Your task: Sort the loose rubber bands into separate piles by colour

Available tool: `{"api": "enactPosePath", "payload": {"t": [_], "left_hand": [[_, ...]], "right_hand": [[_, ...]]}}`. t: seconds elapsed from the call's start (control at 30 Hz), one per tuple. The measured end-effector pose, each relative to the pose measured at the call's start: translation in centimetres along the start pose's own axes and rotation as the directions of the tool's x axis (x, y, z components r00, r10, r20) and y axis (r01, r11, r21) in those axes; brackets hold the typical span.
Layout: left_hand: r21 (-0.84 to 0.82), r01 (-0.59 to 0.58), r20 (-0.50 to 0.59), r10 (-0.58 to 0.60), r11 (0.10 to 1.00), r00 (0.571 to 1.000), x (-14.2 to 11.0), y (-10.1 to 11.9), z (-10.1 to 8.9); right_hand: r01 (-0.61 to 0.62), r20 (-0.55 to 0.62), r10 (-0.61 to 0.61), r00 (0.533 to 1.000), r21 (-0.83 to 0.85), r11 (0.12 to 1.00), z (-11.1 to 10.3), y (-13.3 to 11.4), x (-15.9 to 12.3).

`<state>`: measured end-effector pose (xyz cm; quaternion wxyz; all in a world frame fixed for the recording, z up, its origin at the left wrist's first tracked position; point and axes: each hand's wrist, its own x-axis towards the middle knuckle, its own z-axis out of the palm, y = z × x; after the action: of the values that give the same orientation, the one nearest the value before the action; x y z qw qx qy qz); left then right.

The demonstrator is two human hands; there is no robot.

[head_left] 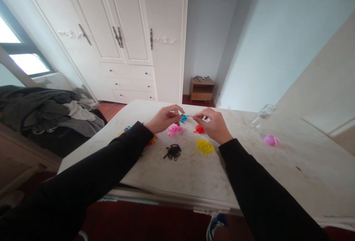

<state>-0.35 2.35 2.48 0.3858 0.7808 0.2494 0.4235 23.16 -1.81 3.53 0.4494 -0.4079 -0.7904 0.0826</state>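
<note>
My left hand [164,119] and my right hand [213,124] are raised a little above a white table [194,174], fingers pinched together. Between them they hold a small blue piece [183,118] joined to a thin pink strand [191,115]. Below the hands lie small heaps of tiny bands: pink [175,130], red [199,129], yellow [205,146] and black [172,152]. An orange heap [152,141] and a blue one [128,128] peek out from under my left sleeve.
A pink lump [270,140] and a clear plastic bottle lying on its side [263,113] are on the table's right part. Dark clothes are piled [47,109] at the left. A white wardrobe [124,37] and a small wooden bedside cabinet [202,89] stand behind.
</note>
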Motion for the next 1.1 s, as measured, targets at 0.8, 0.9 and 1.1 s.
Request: {"api": "enactPosePath", "payload": {"t": [0.8, 0.9, 1.1], "left_hand": [[0.324, -0.175, 0.031, 0.174, 0.930, 0.984, -0.24, 0.31, 0.25], [0.328, -0.174, 0.035, 0.173, 0.928, 0.984, -0.25, 0.49, 0.30], [0.348, -0.158, 0.028, 0.158, 0.924, 0.987, -0.25, 0.70, 0.41]], "right_hand": [[0.052, 0.097, -0.055, 0.994, 0.035, 0.998, 0.91, -0.08, -0.26], [0.043, 0.095, -0.046, 0.994, 0.037, 0.998, 0.96, -0.04, -0.29], [0.040, 0.100, -0.044, 0.994, 0.046, 0.998, 1.02, -0.21, -0.32]]}}
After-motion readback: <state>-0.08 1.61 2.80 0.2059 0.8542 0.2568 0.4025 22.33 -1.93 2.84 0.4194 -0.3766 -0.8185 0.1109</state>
